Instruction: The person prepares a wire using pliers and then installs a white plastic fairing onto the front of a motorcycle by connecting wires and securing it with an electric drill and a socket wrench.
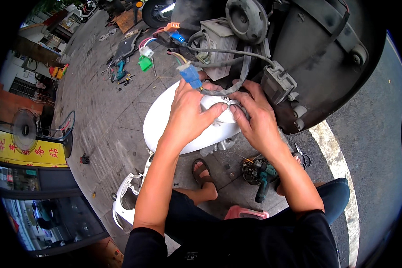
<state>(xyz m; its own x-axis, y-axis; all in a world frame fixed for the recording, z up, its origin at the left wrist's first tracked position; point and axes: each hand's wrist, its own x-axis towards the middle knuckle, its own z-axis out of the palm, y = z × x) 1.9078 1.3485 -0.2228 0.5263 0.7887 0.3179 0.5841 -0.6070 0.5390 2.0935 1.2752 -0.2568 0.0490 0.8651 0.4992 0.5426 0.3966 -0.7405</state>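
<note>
Head view: left hand (186, 111) and right hand (258, 117), half-curled, set thumbs close together on a white shell (161, 120) at the lower-left edge of the dark bodywork (308, 62) (whether they grip, I cannot tell); even pressure, clear of the blue connector (190, 75), seems best.

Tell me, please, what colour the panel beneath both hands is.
The panel is white, clearest in the head view.
</note>
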